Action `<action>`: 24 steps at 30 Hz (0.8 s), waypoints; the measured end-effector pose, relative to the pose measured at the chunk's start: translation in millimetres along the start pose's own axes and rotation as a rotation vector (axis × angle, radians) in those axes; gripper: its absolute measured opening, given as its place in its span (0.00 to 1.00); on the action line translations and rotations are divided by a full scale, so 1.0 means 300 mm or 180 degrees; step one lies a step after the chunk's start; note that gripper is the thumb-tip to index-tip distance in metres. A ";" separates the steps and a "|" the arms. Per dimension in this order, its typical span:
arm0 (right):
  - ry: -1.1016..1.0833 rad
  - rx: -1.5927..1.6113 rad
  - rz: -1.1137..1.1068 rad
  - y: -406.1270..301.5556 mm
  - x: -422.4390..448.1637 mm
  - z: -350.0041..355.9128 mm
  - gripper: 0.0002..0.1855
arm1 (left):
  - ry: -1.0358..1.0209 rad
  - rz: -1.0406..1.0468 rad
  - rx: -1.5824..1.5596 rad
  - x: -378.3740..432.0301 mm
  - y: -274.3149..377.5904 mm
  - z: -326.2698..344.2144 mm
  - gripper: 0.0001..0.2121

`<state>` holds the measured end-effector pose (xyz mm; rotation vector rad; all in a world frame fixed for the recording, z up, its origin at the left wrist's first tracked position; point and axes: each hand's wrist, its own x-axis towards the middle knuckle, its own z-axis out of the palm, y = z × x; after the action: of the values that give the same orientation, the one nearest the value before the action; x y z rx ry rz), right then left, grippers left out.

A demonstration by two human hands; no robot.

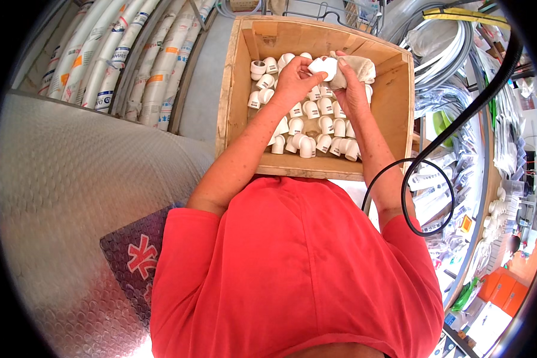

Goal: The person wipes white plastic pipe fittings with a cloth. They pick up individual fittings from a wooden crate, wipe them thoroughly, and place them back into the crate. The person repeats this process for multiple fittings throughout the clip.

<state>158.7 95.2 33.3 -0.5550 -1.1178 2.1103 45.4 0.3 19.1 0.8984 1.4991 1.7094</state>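
Note:
A white plastic pipe elbow fitting [324, 68] is pinched between the thumb and fingers of my left hand [296, 79], above a wooden box [387, 100]. Beside it my right hand [352, 85] holds a beige cloth [361, 68], which touches or nearly touches the fitting. The cloth covers part of that hand's fingers. Several more white elbow fittings [325, 106] lie on the bottom of the box, in loose rows, some partly behind my forearms. One fitting [258, 68] at the left back shows a dark round opening.
Wrapped white pipes [161, 76] lean in a rack at the left. A roll of silvery bubble insulation [94, 156] fills the left side. Coiled pipes [452, 49] and bagged goods [434, 192] stand at the right. A black cable [470, 109] hangs near my right forearm. A wire basket [362, 18] is behind the box.

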 end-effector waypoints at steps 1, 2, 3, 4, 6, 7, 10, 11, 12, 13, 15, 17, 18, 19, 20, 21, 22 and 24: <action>0.0063 -0.0032 -0.0048 0.003 -0.002 0.002 0.20 | -0.0039 -0.0207 -0.0311 -0.005 0.013 -0.003 0.17; 0.0082 -0.0282 -0.0188 0.004 -0.001 0.001 0.19 | -0.0078 -0.0414 -0.0622 -0.008 0.028 -0.005 0.16; 0.0094 -0.0533 -0.0324 0.005 -0.002 0.002 0.19 | -0.0082 -0.0588 -0.0838 -0.011 0.039 -0.006 0.16; 0.0107 -0.0784 -0.0460 0.006 -0.002 0.002 0.19 | -0.0088 -0.0762 -0.1053 -0.012 0.048 -0.007 0.15; 0.0161 -0.0881 -0.0488 0.002 -0.005 0.005 0.19 | -0.0189 -0.0948 -0.1409 -0.013 0.049 -0.014 0.14; 0.0189 -0.0930 -0.0503 0.000 -0.006 0.006 0.19 | -0.0284 -0.0959 -0.1549 -0.014 0.041 -0.022 0.14; 0.0373 -0.0762 -0.0405 -0.001 0.000 0.008 0.20 | -0.0442 -0.0982 -0.1751 -0.011 0.028 -0.028 0.13; 0.0516 -0.0576 -0.0325 -0.001 0.003 0.007 0.20 | -0.0472 -0.0987 -0.1781 -0.009 0.026 -0.029 0.13; 0.0654 -0.0393 -0.0242 -0.002 0.006 0.003 0.21 | -0.0560 -0.1006 -0.1882 -0.009 0.025 -0.028 0.13; 0.0791 -0.0210 -0.0159 -0.004 0.011 -0.003 0.21 | -0.0648 -0.1024 -0.1983 -0.009 0.026 -0.027 0.13; 0.1079 -0.0019 -0.0153 -0.005 0.046 -0.053 0.22 | -0.0742 -0.1018 -0.2138 -0.009 0.022 -0.023 0.13; 0.1465 -0.0152 -0.0443 -0.032 0.041 -0.047 0.22 | -0.0753 -0.0970 -0.2247 -0.010 0.016 -0.020 0.13; 0.1681 -0.0329 -0.0641 -0.061 0.017 -0.008 0.23 | -0.0624 -0.0967 -0.2342 -0.011 0.023 -0.021 0.12; 0.1640 -0.0520 -0.0929 -0.069 0.006 -0.008 0.23 | -0.0494 -0.0965 -0.2437 -0.011 0.031 -0.024 0.12; 0.1595 -0.0712 -0.1216 -0.075 0.000 -0.013 0.22 | -0.0362 -0.0962 -0.2531 -0.011 0.036 -0.024 0.11; 0.1537 -0.0896 -0.1504 -0.083 -0.008 -0.004 0.22 | -0.0332 -0.0954 -0.2523 -0.010 0.034 -0.026 0.11; 0.1245 -0.1106 -0.1803 -0.086 -0.016 0.015 0.20 | -0.0299 -0.0945 -0.2515 -0.007 0.031 -0.028 0.11; 0.0487 -0.1699 -0.2015 -0.065 -0.034 0.043 0.18 | -0.0291 -0.0945 -0.2460 -0.006 0.020 -0.026 0.10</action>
<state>164.5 88.4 57.3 -0.5013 -1.5293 1.2118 39.5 -5.9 24.0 0.3152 0.7420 1.7728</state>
